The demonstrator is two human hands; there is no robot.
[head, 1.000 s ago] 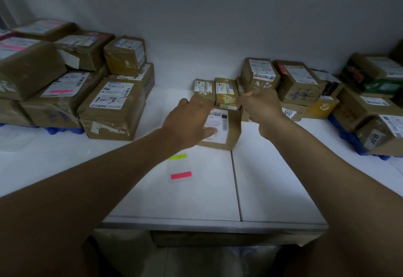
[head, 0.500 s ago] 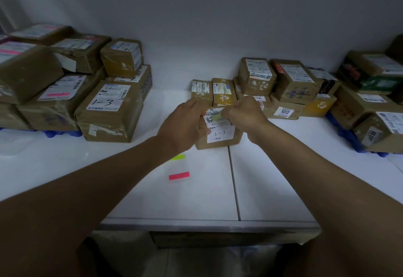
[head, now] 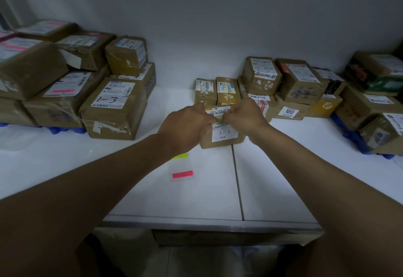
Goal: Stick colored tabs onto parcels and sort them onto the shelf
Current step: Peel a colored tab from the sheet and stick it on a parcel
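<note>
A small brown parcel (head: 221,140) with a white label marked "3-3" sits mid-table. My left hand (head: 185,126) and my right hand (head: 244,116) meet over its top, fingers curled, pinching a yellow-green tab (head: 219,120) against the label. A strip of yellow-green tabs (head: 181,156) lies just under my left wrist, partly hidden. A pink tab strip (head: 182,174) lies nearer to me on the white table (head: 152,196).
Stacked brown parcels stand at the left, one marked "1-3" (head: 113,106), some with pink tabs. More parcels (head: 290,89) crowd the back right, one labelled 3012 (head: 289,112). Blue material (head: 353,135) lies under the side stacks. The table edge runs close in front.
Both hands pulled back from the rear parcels and closed together over the 3-3 parcel's label, now pinching the yellow-green tab there. The parcel has settled flat on the table.
</note>
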